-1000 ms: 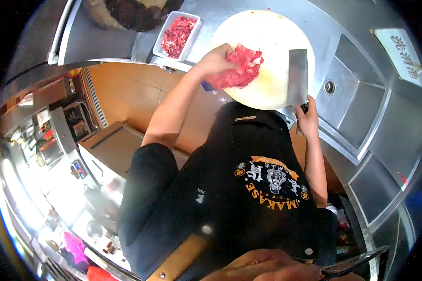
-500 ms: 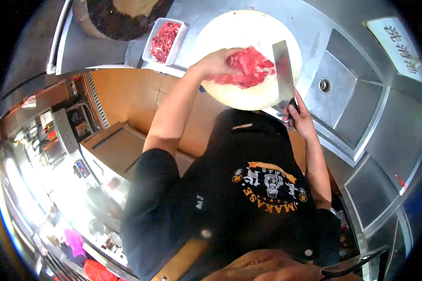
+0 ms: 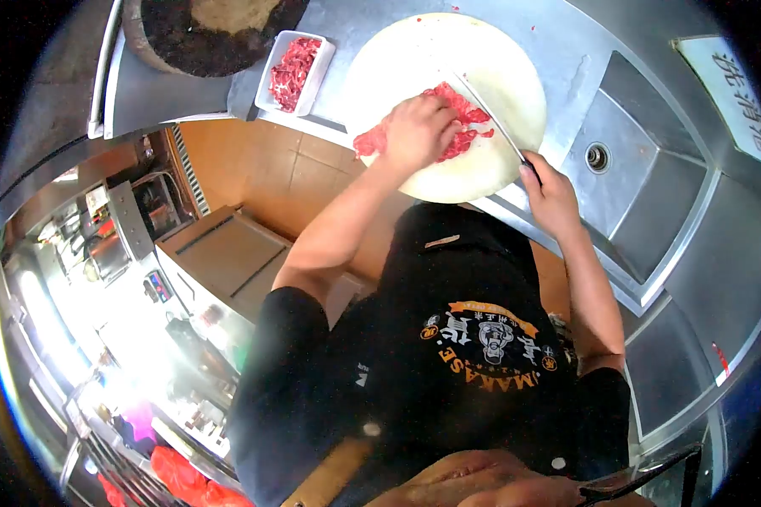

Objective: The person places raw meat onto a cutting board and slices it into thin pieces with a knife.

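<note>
Red raw meat lies on the round white cutting board. My left hand is pressed on the meat with its fingers bent over it, and part of the meat shows on either side of the hand. In my right hand, the fingers are wrapped round the dark handle of a cleaver. The blade is seen nearly edge-on, beside the right side of the meat. Its lower edge cannot be made out against the meat and board.
A white tray of cut meat stands left of the board. A round, dark-rimmed wooden block is at the upper left. To the right is a metal sink with a drain, and a white sign lies beyond it.
The cleaver has turned from showing its broad face to nearly edge-on and has come against the meat. My left hand has moved over the meat and its fingers have bent.
</note>
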Available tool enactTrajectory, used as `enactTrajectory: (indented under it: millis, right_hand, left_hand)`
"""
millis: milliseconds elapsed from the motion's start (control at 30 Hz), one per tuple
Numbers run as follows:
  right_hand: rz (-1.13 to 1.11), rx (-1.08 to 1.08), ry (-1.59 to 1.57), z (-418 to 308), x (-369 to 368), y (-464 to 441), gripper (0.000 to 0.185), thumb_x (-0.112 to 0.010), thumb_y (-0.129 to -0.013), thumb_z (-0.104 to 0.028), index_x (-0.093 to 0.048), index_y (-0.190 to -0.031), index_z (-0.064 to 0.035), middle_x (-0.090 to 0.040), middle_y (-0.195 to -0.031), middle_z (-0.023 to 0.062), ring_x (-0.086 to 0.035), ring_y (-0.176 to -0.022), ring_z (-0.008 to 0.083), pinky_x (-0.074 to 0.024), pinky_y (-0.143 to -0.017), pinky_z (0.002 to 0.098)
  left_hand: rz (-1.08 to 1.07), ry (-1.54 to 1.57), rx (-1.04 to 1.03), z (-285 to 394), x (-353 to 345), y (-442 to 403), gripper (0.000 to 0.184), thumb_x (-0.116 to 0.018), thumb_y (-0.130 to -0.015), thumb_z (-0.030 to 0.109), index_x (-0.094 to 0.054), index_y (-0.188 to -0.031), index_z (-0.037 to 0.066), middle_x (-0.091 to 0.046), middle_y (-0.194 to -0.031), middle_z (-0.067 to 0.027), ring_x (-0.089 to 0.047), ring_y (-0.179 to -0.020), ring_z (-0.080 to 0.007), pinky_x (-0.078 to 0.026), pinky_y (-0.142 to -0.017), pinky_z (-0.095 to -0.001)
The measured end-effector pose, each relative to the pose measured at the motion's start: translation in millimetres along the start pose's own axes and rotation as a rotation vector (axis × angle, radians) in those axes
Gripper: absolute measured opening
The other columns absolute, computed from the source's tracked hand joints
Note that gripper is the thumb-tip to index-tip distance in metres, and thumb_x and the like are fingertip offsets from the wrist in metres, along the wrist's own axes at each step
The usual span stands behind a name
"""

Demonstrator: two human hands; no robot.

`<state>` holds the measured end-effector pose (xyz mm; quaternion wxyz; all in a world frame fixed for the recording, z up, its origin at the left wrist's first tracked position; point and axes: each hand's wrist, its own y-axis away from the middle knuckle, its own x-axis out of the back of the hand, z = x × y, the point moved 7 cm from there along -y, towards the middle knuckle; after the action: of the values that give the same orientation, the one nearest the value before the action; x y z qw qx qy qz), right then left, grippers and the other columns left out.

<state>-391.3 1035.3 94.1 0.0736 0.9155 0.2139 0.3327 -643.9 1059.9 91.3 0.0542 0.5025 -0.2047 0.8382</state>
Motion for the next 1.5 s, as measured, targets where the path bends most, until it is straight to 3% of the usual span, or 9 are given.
enactTrajectory:
  millis: [100,300,433,633,867,900,967,1167,1500]
  right_hand:
    - [-0.021,0.093,0.09,-4,0,-15,0.036,-0.06,-0.105,-0.032,-0.065,-0.134,-0.0122,-0.075,-0.11,0.0194,-0.073,-0.095,0.0412,-0.0585,-0.083,0.0476]
    - [-0.077,0.016,0.01,17,-22,20,0.036,-0.058,-0.106,-0.032,-0.064,-0.136,-0.0132,-0.073,-0.112,0.0227,-0.071,-0.1,0.044,-0.0573,-0.086,0.05]
    - [-0.16,-0.219,-0.221,31,-18,18,0.038,-0.057,-0.107,-0.031,-0.062,-0.139,-0.0114,-0.072,-0.118,0.0235,-0.07,-0.105,0.0435,-0.0558,-0.089,0.0503]
    - [-0.042,0.145,0.014,4,3,9,0.039,-0.059,-0.105,-0.032,-0.062,-0.14,-0.0147,-0.073,-0.114,0.0205,-0.072,-0.098,0.0411,-0.0582,-0.082,0.0497]
    - [-0.168,0.001,0.178,8,-5,35,0.039,-0.062,-0.103,-0.028,-0.062,-0.14,-0.0161,-0.072,-0.112,0.0167,-0.071,-0.091,0.0402,-0.0572,-0.076,0.0499]
    - [-0.153,0.025,0.189,6,-5,32,0.04,-0.061,-0.104,-0.03,-0.061,-0.141,-0.0166,-0.072,-0.107,0.0163,-0.071,-0.087,0.0401,-0.057,-0.073,0.0508]
    - [-0.118,0.076,0.21,0,-7,21,0.041,-0.058,-0.104,-0.035,-0.06,-0.141,-0.0176,-0.071,-0.098,0.0154,-0.071,-0.077,0.04,-0.0566,-0.066,0.0525]
    - [-0.115,0.118,0.115,-18,-40,-39,0.039,-0.056,-0.105,-0.036,-0.059,-0.138,-0.016,-0.072,-0.101,0.0172,-0.071,-0.081,0.0419,-0.0555,-0.07,0.0554]
    - [-0.146,0.044,0.113,-7,-19,-10,0.036,-0.056,-0.105,-0.03,-0.062,-0.137,-0.0147,-0.074,-0.099,0.0201,-0.071,-0.084,0.0436,-0.0565,-0.077,0.055]
  left_hand:
    - [0.054,-0.076,0.0,11,-13,-6,0.027,-0.081,-0.08,0.025,-0.077,-0.104,0.013,-0.067,-0.107,-0.0037,-0.063,-0.101,-0.0272,-0.05,-0.088,-0.0436]
    - [-0.001,-0.031,0.002,7,-10,-4,0.03,-0.081,-0.08,0.023,-0.076,-0.108,0.014,-0.066,-0.109,-0.003,-0.061,-0.103,-0.0265,-0.047,-0.09,-0.0426]
    - [-0.021,-0.022,-0.014,5,-16,-7,0.031,-0.082,-0.079,0.022,-0.076,-0.109,0.014,-0.067,-0.11,-0.0031,-0.062,-0.103,-0.0264,-0.047,-0.091,-0.0434]
    - [-0.084,-0.037,-0.01,9,-19,-11,0.031,-0.081,-0.078,0.021,-0.076,-0.108,0.015,-0.067,-0.115,-0.0031,-0.06,-0.109,-0.0275,-0.046,-0.095,-0.0464]
    - [-0.119,-0.067,0.002,6,-21,-8,0.03,-0.081,-0.078,0.021,-0.077,-0.108,0.019,-0.068,-0.12,-0.0022,-0.059,-0.117,-0.0291,-0.045,-0.099,-0.0472]
    - [-0.083,-0.062,-0.038,10,-17,-12,0.028,-0.081,-0.075,0.022,-0.077,-0.101,0.012,-0.067,-0.122,-0.0112,-0.06,-0.114,-0.0351,-0.045,-0.101,-0.0486]
    - [-0.075,-0.002,-0.046,9,-16,-13,0.028,-0.081,-0.075,0.023,-0.077,-0.1,0.012,-0.067,-0.12,-0.0108,-0.06,-0.113,-0.0347,-0.045,-0.1,-0.048]
    - [-0.104,-0.163,0.034,9,-20,-17,0.028,-0.079,-0.074,0.022,-0.078,-0.1,0.014,-0.067,-0.118,-0.0077,-0.06,-0.112,-0.0322,-0.045,-0.1,-0.0468]
    - [-0.03,-0.077,0.053,11,-16,-21,0.026,-0.079,-0.072,0.017,-0.078,-0.098,0.017,-0.068,-0.11,-0.0036,-0.061,-0.111,-0.0308,-0.046,-0.097,-0.0468]
